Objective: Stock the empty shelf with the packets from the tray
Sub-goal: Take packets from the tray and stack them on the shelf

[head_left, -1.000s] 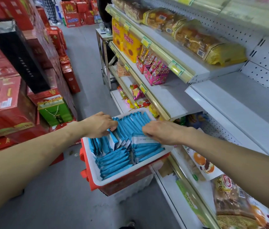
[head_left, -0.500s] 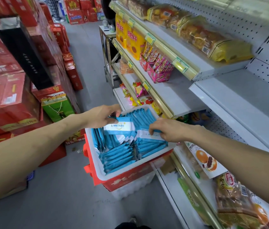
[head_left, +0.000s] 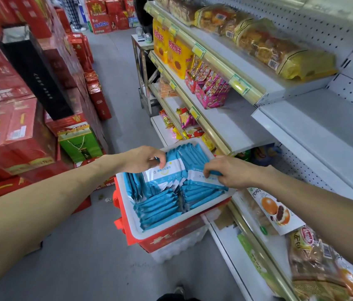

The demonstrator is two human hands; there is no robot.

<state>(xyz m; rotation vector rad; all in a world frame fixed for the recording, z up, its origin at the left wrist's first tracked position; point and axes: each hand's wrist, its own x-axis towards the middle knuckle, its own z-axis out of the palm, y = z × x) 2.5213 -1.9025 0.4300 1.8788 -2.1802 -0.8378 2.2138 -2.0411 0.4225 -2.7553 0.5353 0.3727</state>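
1. Over the tray (head_left: 124, 196), far end: my left hand (head_left: 143, 159) pinches the top edge of one blue-and-white packet (head_left: 162, 173), tilted up above the filed rows (head_left: 160, 209). My right hand (head_left: 232, 172) pinches a second packet (head_left: 203, 181) on the tray's shelf side.
2. Handling: I should draw each packet straight up so its neighbours stay filed, then carry it to the empty shelf (head_left: 323, 131), up and right of the tray.
3. Not legible: the packet print, my fingertips beneath the packets, and whether either pinch takes more than one.

Red carton (head_left: 2, 94) shows "4"; other print illegible.
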